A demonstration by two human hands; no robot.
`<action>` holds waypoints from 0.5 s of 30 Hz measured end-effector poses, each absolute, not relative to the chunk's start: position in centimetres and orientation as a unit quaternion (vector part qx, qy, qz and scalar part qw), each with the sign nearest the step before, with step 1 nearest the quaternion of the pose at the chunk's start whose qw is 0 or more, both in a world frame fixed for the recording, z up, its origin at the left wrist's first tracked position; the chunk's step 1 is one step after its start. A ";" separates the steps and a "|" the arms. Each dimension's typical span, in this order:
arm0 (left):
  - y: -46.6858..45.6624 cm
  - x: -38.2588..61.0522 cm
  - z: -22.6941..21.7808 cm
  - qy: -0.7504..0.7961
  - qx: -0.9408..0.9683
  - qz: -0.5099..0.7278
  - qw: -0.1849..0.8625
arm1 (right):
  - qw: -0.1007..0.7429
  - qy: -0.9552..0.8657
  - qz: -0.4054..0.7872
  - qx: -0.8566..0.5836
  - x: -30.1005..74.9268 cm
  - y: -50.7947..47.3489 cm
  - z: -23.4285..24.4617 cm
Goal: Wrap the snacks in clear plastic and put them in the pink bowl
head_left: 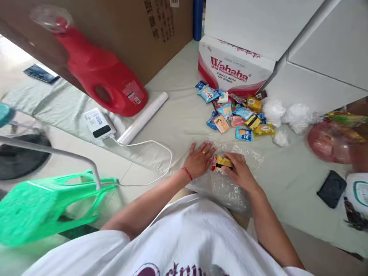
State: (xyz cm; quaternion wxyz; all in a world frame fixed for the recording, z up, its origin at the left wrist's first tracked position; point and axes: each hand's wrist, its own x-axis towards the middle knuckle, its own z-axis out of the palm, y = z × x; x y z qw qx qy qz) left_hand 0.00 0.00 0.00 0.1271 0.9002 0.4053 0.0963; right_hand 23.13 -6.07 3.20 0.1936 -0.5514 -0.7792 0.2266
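Observation:
My left hand (200, 158) lies flat with fingers spread on a clear plastic bag (230, 188) spread on the floor. A ring is on one finger and a red string is round the wrist. My right hand (239, 171) is curled over a small yellow and red snack packet (220, 162) that sits on or in the bag, its fingers closed on it. Just beyond the hands lies a pile of several small snack packets (238, 117) in blue, yellow and pink wrappers.
A white Wahaha water carton (232, 67) stands behind the pile. A red detergent jug (100, 73), a white roll (143, 117), a power bank with a cable (97, 122), a green plastic stool (43, 207), crumpled clear bags (287, 115) and a black pouch (332, 188) lie around.

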 end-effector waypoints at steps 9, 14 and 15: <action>-0.2 0.1 0.4 0.415 0.895 0.111 0.118 | 0.089 -0.783 0.147 -0.598 20.7 -7.2 3.6; -0.3 0.2 0.3 0.422 0.892 0.115 0.115 | 0.107 -0.774 0.141 -0.608 22.7 -7.8 3.4; -0.3 0.2 0.2 0.421 0.892 0.116 0.115 | 0.119 -0.771 0.137 -0.610 22.9 -8.0 3.4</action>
